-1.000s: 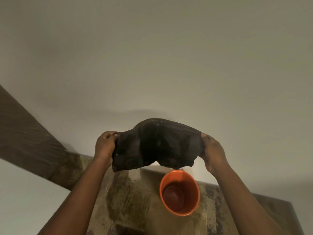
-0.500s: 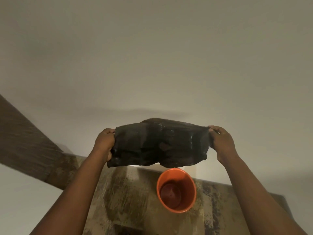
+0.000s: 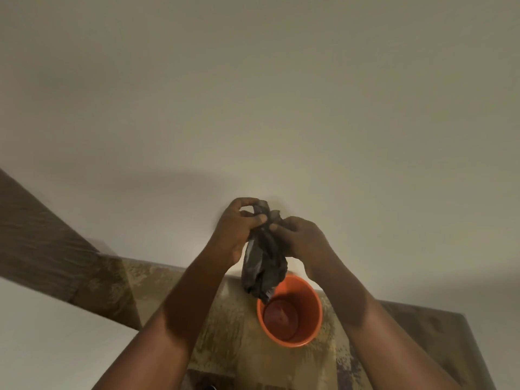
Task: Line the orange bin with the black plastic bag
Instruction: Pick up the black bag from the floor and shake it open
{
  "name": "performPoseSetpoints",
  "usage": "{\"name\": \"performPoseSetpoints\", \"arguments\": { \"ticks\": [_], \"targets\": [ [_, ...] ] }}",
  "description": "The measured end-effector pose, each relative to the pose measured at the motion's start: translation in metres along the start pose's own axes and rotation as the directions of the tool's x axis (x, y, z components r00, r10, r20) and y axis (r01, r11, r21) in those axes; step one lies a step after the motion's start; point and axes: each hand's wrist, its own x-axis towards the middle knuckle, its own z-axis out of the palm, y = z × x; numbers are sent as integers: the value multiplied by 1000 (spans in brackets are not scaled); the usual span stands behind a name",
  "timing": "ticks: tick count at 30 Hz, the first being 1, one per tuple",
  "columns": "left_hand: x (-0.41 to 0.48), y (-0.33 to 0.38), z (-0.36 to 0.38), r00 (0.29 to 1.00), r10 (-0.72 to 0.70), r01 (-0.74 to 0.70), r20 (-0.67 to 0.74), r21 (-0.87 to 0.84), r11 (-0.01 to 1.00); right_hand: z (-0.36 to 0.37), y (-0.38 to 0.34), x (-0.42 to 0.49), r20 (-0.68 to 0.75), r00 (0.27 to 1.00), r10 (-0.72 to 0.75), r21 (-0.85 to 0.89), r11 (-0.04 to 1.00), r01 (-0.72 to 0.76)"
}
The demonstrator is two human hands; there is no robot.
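Note:
The black plastic bag (image 3: 264,266) hangs bunched in a narrow crumpled strip between my two hands, its lower end dangling just over the far rim of the orange bin (image 3: 299,325). My left hand (image 3: 239,226) pinches the bag's top from the left. My right hand (image 3: 302,240) grips the same top edge from the right, fingers touching the left hand's. The bin stands upright and open on the patterned floor, below my hands, with nothing inside it.
A plain pale wall (image 3: 281,108) fills the upper view. A dark wooden board (image 3: 42,243) slants in from the left. The mottled brown floor (image 3: 225,319) runs under the bin, with a dark wooden strip (image 3: 439,333) to the right.
My hands were wide apart with the bag stretched flat between them. They have come together, and the bag now hangs gathered and narrow above the bin.

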Motion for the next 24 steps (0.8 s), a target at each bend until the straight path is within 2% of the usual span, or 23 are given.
{"name": "performPoseSetpoints", "arguments": {
  "ticks": [3, 7, 10, 12, 14, 17, 19, 22, 24],
  "targets": [
    [-2, -2, -12, 995, 9, -3, -95, 57, 998, -11, 9, 3, -60, 997, 50, 139, 989, -41],
    [-7, -8, -34, 991, 13, -3, -135, 70, 998, -23, 14, 1, -134, 985, 108, 322, 945, -60],
    [-5, -12, -49, 979, 60, -15, -194, 228, 974, -29, 19, 1, -189, 971, 143, 515, 857, -26],
    [-6, -17, -60, 965, 119, -19, -234, 389, 921, -33, 19, 2, -187, 965, 181, 672, 740, -9],
    [-7, -23, -73, 971, 144, -11, -191, 566, 824, -37, 20, 4, -160, 965, 210, 759, 651, -16],
    [-9, -27, -83, 999, -48, 32, -1, 758, 651, -35, 23, 9, -113, 966, 231, 802, 595, -48],
    [-12, -24, -78, 994, -96, 31, 42, 761, 648, -30, 23, 10, -76, 975, 207, 796, 602, -66],
    [-12, -17, -54, 995, 52, -100, 88, 744, 661, -18, 18, 12, 20, 995, 97, 686, 722, -84],
    [-11, -14, -35, 983, 5, -142, 186, 732, 666, -8, 16, 12, 76, 996, 43, 623, 778, -81]
  ]
}}
